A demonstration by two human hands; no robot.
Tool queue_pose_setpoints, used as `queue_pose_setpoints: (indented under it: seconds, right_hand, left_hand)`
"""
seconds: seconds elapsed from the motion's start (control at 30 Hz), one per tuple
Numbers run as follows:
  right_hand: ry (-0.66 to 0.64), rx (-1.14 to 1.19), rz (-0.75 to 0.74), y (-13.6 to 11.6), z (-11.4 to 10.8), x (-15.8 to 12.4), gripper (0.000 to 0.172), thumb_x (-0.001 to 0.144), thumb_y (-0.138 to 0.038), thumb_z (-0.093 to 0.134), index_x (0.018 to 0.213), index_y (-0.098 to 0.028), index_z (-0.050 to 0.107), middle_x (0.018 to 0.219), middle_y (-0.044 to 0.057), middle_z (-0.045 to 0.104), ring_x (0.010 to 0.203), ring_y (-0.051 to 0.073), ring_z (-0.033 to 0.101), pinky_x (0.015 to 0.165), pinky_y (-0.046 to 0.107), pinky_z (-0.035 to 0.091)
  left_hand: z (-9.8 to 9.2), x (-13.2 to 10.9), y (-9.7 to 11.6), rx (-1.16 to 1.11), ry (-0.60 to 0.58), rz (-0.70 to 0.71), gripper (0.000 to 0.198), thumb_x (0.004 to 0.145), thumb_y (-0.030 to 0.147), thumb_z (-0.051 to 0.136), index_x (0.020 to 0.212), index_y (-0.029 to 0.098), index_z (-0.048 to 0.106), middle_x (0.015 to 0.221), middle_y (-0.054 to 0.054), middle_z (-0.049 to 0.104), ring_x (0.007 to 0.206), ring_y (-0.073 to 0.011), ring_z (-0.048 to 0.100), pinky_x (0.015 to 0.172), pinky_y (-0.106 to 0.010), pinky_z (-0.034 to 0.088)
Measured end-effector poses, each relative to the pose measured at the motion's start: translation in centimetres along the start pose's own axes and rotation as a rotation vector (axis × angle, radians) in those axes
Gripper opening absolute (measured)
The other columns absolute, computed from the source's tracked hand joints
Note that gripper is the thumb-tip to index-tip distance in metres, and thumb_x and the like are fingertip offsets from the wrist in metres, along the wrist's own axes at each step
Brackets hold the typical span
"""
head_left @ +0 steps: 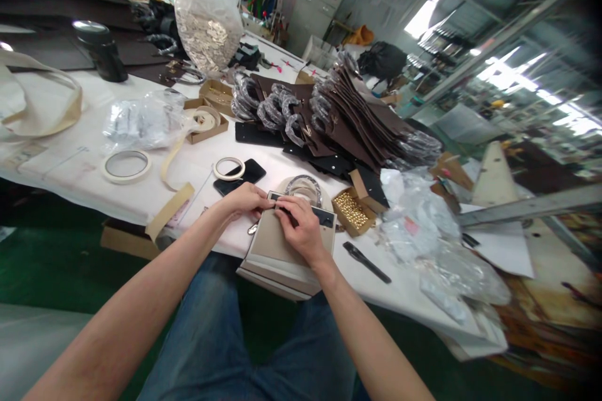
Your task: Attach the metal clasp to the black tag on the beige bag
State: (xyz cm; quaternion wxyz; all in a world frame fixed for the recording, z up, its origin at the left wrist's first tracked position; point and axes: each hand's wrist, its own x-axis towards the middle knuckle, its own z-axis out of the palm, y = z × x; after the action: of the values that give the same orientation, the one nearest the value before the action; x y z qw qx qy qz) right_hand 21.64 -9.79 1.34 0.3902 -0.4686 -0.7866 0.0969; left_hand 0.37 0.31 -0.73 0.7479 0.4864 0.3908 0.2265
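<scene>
A beige bag panel (273, 241) lies on top of a stack of similar pieces at the near table edge. My left hand (247, 200) is closed, pinching at the panel's top edge. My right hand (301, 225) presses on the panel, fingers curled over a dark strip (324, 216) along that top edge. What my fingertips pinch is too small to make out. A clear-wrapped handle loop (305, 187) sits just behind the panel. Right of it stands a small cardboard box of gold rivets (352, 210).
A black tool (367, 262) lies right of the stack. A phone (239, 177) with a tape roll (229, 168) on it sits behind my hands; another tape roll (126, 166) is at left. Brown bag pieces (338, 119), a bag of metal parts (207, 19) and crumpled plastic (423, 225) crowd the table.
</scene>
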Motion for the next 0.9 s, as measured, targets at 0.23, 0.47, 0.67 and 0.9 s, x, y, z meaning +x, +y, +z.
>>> queue_pose_setpoints:
  seconds: [0.23,0.47,0.67,0.9]
  right_hand:
    - [0.043,0.009,-0.015,-0.07,0.16,-0.08,0.027,0.110,-0.021,0.072,0.133,-0.031,0.081,0.135,0.010,0.077,0.125,0.030,0.074,0.113,0.055,0.062]
    - [0.035,-0.003,0.001,-0.04,0.08,-0.22,0.029,0.109,-0.021,0.073,0.134,-0.033,0.083,0.131,0.009,0.078,0.120,0.031,0.075,0.109,0.056,0.064]
    - [0.066,-0.002,-0.001,-0.09,0.18,-0.26,0.025,0.109,-0.021,0.075,0.129,-0.033,0.084,0.129,0.009,0.079,0.118,0.030,0.076,0.107,0.055,0.064]
    - [0.052,-0.020,-0.001,0.23,0.45,-0.31,0.029,0.109,-0.019,0.072,0.131,-0.033,0.084,0.136,0.010,0.075,0.121,0.031,0.074,0.107,0.056,0.063]
  left_hand:
    - [-0.06,-0.05,-0.30,-0.016,-0.021,0.018,0.047,0.062,0.048,0.105,0.072,0.011,0.079,0.066,-0.006,0.068,0.058,-0.0131,0.061,0.053,-0.023,0.053]
    - [0.24,-0.67,0.37,-0.040,-0.009,0.022,0.046,0.063,0.047,0.105,0.070,0.010,0.078,0.065,-0.006,0.068,0.057,-0.0127,0.061,0.052,-0.022,0.050]
    - [0.48,-0.70,0.61,-0.045,0.003,0.003,0.041,0.070,0.043,0.102,0.068,0.011,0.076,0.062,-0.006,0.067,0.055,-0.0126,0.060,0.050,-0.021,0.049]
    - [0.46,-0.19,0.13,-0.038,0.016,0.001,0.037,0.074,0.041,0.098,0.073,0.011,0.077,0.064,-0.006,0.067,0.054,-0.0128,0.060,0.051,-0.022,0.052]
